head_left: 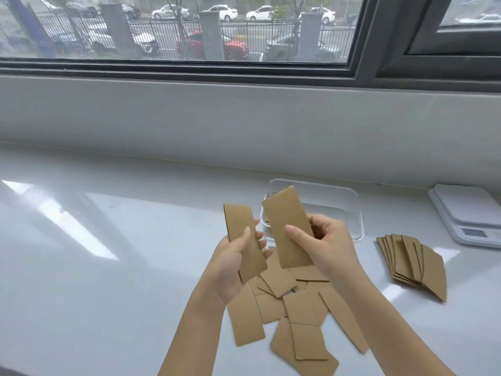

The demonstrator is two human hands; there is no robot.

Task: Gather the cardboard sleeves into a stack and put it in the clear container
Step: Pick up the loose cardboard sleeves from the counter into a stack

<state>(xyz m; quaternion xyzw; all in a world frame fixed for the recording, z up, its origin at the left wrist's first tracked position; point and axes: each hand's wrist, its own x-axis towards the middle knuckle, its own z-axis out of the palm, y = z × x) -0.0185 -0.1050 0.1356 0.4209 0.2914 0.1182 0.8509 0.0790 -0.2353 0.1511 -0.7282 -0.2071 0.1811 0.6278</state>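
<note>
My left hand [233, 263] holds one flat brown cardboard sleeve [242, 234] upright above the table. Beside it, my right hand [329, 246] grips a second cardboard sleeve [287, 226], tilted slightly right. Under both hands several loose sleeves [303, 308] lie scattered and overlapping on the white table. A fanned stack of sleeves [414, 263] lies to the right. The clear container [349, 202] stands just behind my hands; its left part is hidden by the held sleeve.
A white kitchen scale [469, 213] sits at the far right, behind the fanned stack. A grey wall and a window run along the back of the white table [108, 240].
</note>
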